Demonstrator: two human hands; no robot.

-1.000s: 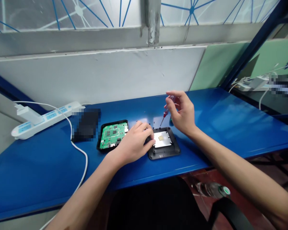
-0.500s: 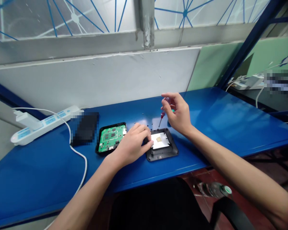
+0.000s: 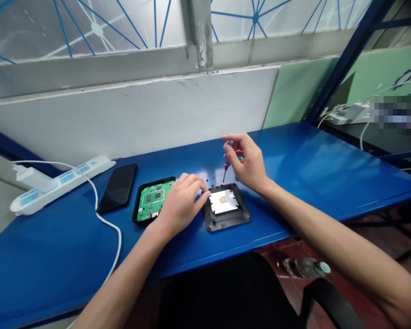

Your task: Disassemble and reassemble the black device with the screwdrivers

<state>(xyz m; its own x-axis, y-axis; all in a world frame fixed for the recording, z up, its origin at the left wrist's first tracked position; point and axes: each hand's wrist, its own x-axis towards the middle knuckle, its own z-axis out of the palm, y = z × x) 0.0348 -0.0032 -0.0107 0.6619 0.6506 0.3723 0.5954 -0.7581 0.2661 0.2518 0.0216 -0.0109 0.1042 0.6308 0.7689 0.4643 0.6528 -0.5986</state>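
My right hand (image 3: 248, 160) is closed around a small screwdriver (image 3: 225, 170) with a red collar, its handle mostly hidden by the fingers. The thin shaft points down at the far edge of a black plastic cover (image 3: 228, 224). On that cover lies a silver metal plate (image 3: 222, 208) with a tan square pad in its middle. Curled at the cover's left edge, my left hand (image 3: 183, 201) has thumb and forefinger close together; what they hold, if anything, is hidden. Partly behind this hand is a black housing with a green circuit board (image 3: 150, 199).
Several tiny dark screws (image 3: 213, 178) are scattered beyond the cover. Leftward lie a black phone (image 3: 118, 187), a white power strip (image 3: 66, 180) and a white cable (image 3: 118, 233). Under the blue table (image 3: 329, 173), a plastic bottle (image 3: 304, 267) lies near a black armrest.
The whole view has shifted slightly. My left thumb has drawn back from the metal plate toward the cover's far left edge. My right hand keeps the screwdriver in much the same pose.
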